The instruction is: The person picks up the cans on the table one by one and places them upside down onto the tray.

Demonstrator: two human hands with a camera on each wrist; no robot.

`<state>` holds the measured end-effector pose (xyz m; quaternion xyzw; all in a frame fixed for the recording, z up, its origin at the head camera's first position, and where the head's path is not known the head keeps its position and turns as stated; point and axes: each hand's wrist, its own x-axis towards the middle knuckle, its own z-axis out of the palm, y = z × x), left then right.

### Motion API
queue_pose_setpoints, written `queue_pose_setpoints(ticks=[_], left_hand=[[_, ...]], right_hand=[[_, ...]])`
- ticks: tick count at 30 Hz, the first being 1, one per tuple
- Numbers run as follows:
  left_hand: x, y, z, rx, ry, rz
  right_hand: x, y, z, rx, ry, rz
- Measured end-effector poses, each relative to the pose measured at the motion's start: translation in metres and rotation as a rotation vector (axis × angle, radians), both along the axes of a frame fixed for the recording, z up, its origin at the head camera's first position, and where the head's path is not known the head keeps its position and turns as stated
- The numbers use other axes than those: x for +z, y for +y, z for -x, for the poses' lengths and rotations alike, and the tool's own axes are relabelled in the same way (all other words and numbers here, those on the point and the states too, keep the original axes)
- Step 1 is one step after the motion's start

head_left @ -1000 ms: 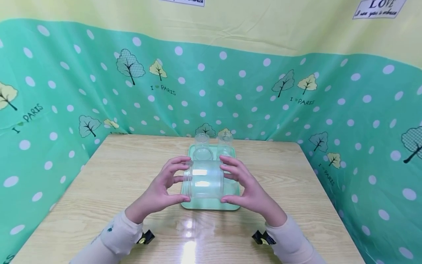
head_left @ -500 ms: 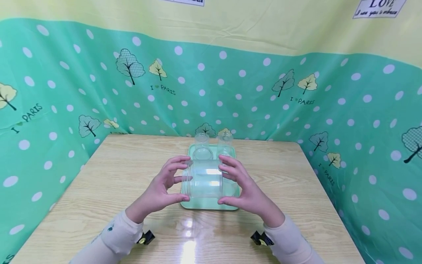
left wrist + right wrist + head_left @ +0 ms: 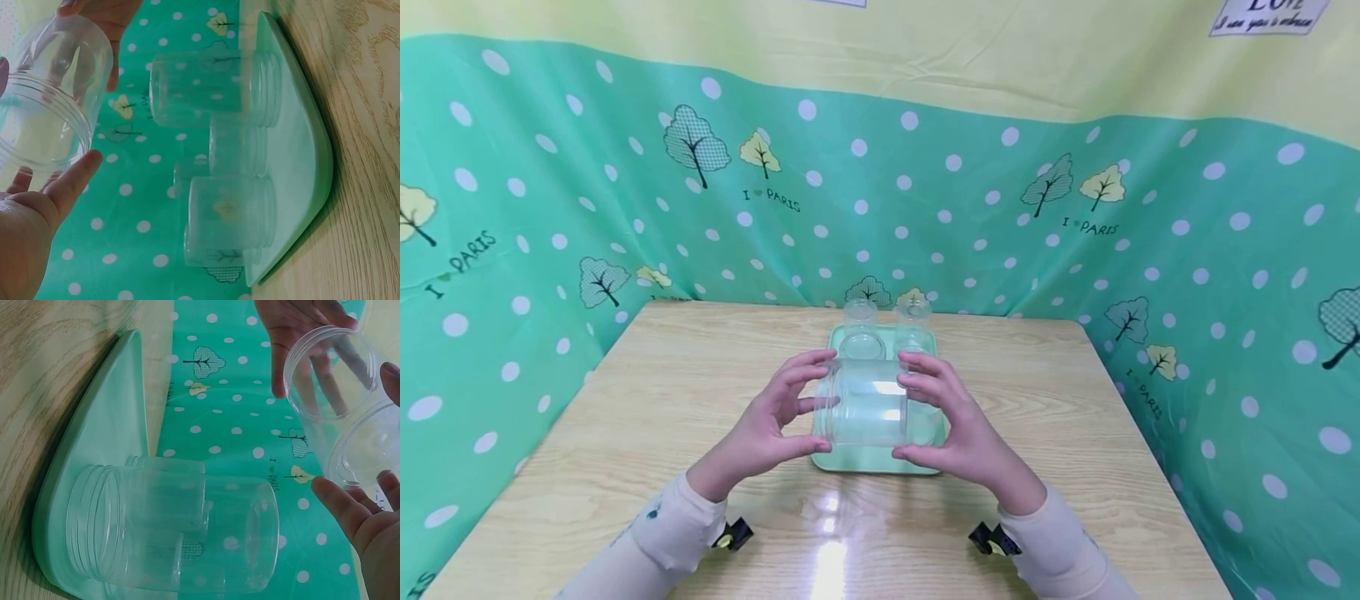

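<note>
A clear, wide plastic jar [image 3: 868,412] lies sideways in the air between my hands, over the front part of a pale green tray [image 3: 876,463]. My left hand [image 3: 775,421] grips its threaded open mouth, thumb below and fingers above. At the opposite end, my right hand [image 3: 958,425] holds the jar round its closed base with spread fingers and thumb. The left wrist view looks into the ringed mouth of the jar [image 3: 94,72]; its inside shows no contents. In the right wrist view, fingertips of the right hand [image 3: 375,531] touch the base edge.
Several clear jars stand upside down on the tray, threads at the bottom, among them a large jar [image 3: 244,537] at the right and smaller jars [image 3: 862,346] at the back. Wooden tabletop [image 3: 715,350] surrounds the tray. A green dotted curtain [image 3: 902,217] encloses the back and sides.
The jar and my right hand have shifted very slightly left, and light reflections on the jar have slid toward its base. Both hands keep their hold. The head view has tilted a little.
</note>
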<state>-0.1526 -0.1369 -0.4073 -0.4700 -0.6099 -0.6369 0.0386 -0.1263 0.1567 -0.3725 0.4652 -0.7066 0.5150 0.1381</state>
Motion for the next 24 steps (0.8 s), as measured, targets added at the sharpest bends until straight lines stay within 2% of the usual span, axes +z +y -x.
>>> queue_pose_setpoints(ticks=[6, 18, 24], left_hand=[[-0.003, -0.001, 0.002, 0.001, -0.026, 0.009], [-0.003, -0.003, 0.007, 0.005, -0.006, 0.014], [-0.001, -0.004, 0.008, -0.001, -0.009, 0.010]], right_hand=[[0.001, 0.000, 0.000, -0.012, -0.005, -0.011], [0.004, 0.000, 0.002, -0.019, -0.004, -0.033], [-0.008, 0.002, 0.011, -0.021, -0.007, -0.050]])
